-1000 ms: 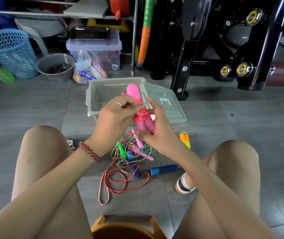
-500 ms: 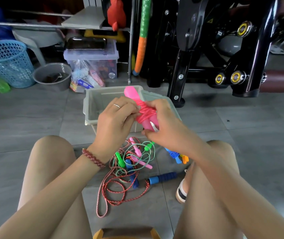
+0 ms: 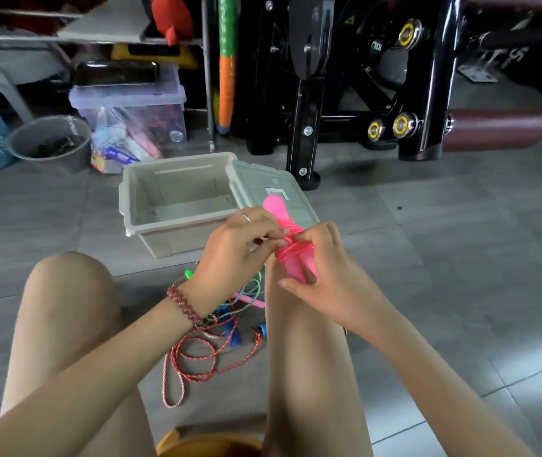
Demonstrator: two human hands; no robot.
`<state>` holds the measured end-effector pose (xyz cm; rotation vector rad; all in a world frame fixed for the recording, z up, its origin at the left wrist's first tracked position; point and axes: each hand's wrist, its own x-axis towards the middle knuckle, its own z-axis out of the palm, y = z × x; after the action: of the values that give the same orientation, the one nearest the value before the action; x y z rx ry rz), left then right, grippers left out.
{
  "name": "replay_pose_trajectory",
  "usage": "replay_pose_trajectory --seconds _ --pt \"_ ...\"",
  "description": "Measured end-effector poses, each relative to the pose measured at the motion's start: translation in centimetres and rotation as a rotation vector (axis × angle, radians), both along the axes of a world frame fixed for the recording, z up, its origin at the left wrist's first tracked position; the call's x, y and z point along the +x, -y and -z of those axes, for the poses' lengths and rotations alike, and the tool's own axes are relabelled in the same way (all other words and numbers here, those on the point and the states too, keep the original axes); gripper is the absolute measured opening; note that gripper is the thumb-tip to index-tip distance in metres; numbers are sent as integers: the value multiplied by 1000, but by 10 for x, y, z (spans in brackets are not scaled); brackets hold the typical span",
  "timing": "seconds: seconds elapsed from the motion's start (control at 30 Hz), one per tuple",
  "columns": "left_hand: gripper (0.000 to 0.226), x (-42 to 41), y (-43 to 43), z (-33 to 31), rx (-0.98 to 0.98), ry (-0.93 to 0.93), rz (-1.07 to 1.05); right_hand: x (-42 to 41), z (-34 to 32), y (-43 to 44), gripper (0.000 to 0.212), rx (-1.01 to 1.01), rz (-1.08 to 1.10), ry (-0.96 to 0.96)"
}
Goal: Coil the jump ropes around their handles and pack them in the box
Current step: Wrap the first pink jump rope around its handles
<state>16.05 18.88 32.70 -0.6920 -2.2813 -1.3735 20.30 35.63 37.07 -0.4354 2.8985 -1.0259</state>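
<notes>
Two hands meet over the person's right knee, both on the pink jump rope [image 3: 291,249], which is raised just in front of the open box [image 3: 177,240] on the floor. The right hand [image 3: 328,278] grips the lower part of the paired handles with its fingers [image 3: 299,282] curled round them, while the left hand [image 3: 240,245] pinches the cord at the top of the coil, its fingers [image 3: 268,229] bent onto the wraps. Most of the cord looks wound on already, so the step in hand is probably securing the last turn or tucking in the end. The main risk lies here: this cord looks smooth and springy, and if the left pinch lets go before the end is trapped under a wrap, the turns could loosen and slide off the tapered handles. A slack grip by the right hand could also let the two handles slip against each other and open the bundle. The box's lid [image 3: 263,184] leans at its right side, so a careless drop might land the bundle on it, not inside. Between the legs the red-and-white rope [image 3: 197,357], the green rope [image 3: 253,288] and blue handles [image 3: 234,336] lie tangled; lifting one would likely drag the rest.
</notes>
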Motion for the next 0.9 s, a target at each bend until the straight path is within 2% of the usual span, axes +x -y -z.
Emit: replay_pose_trajectory --seconds 0.1,0.2,0.27,0.33,0.47,0.6,0.73,0.83,0.9 --pt "10 5 -6 4 -36 -60 -46 1 4 -6 53 86 6 -2" --pt "4 4 -6 4 24 5 2 -4 3 -19 30 1 -60 -15" --pt "7 1 -5 8 23 14 80 -10 1 -28 15 29 -76 -58" --pt "11 -1 -5 11 3 -17 105 -18 0 -30 9 76 -76 -154" --pt "14 -1 -5 13 15 -36 45 -30 3 -20 8 128 -37 -297" --pt "15 -3 -5 16 -19 -51 28 -30 8 -22 4 85 -41 -416" --pt "20 -1 -7 15 -59 -102 19 -23 13 -23 16 194 -67 -579" --pt "30 1 -7 12 -86 -106 43 -18 20 -20 23 135 -1 -586" --pt "28 1 -10 10 -98 -125 26 -18 23 -20 24 133 46 -614"
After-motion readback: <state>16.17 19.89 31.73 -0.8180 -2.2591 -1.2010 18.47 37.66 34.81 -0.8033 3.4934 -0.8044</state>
